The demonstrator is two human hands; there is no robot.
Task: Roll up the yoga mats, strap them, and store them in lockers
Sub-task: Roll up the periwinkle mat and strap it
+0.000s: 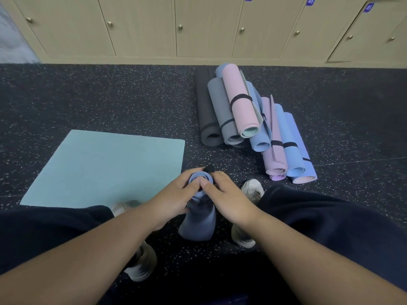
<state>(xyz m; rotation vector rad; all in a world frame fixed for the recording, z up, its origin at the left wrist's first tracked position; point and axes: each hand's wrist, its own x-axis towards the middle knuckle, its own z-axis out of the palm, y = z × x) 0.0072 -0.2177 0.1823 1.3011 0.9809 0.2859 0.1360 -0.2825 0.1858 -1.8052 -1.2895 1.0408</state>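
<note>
Two hands grip the rolled blue foam yoga mat standing upright between the feet: left hand and right hand curl round its top, black strap just beyond.

A dark floor is showing pale speckles all over. A flat mat on it is showing plain teal. An upright roll is showing slate blue. The pile is mixing charcoal, grey, pink, lilac and sky-blue rolls, banded by black straps. Lockers are showing pale wood with brass knobs and blue number tags.
</note>
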